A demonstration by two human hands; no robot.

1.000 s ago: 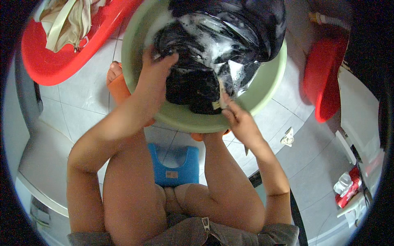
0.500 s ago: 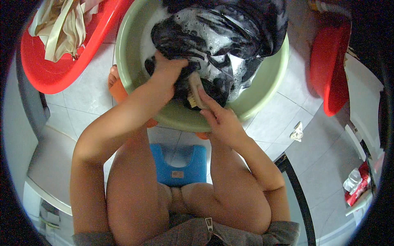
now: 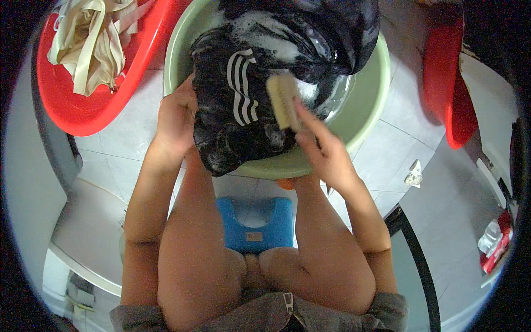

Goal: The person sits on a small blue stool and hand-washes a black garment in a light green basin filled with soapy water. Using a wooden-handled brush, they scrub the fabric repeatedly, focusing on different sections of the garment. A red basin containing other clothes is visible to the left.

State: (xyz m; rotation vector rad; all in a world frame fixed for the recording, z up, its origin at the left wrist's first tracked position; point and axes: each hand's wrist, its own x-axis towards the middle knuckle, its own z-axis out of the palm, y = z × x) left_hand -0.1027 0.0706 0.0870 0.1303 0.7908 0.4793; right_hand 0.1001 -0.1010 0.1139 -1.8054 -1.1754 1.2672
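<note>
A wet black garment (image 3: 213,116) with white stripes and patches of suds is spread over the near left rim of a pale green basin (image 3: 370,110). At its left edge, my left hand (image 3: 178,119) is closed on the fabric, with the fingertips hidden beneath it. My right hand (image 3: 326,149) grips a scrub brush (image 3: 283,100) with a pale yellow face, slightly blurred and held over the garment right of the stripes. More dark, soapy cloth (image 3: 337,33) bulges up at the back of the basin, where a little foamy water shows.
Cream-coloured cloth with straps (image 3: 91,50) lies in a red tub (image 3: 63,119) at the far left. Another red basin (image 3: 456,110) leans at the right. A blue stool (image 3: 260,227) is between my legs. A small crumpled white thing (image 3: 414,174) lies on the tiles.
My left hand has moved left and toward me, drawing the garment out so its white stripes show. The brush has lifted up and away from me in my right hand, its pale face now visible.
</note>
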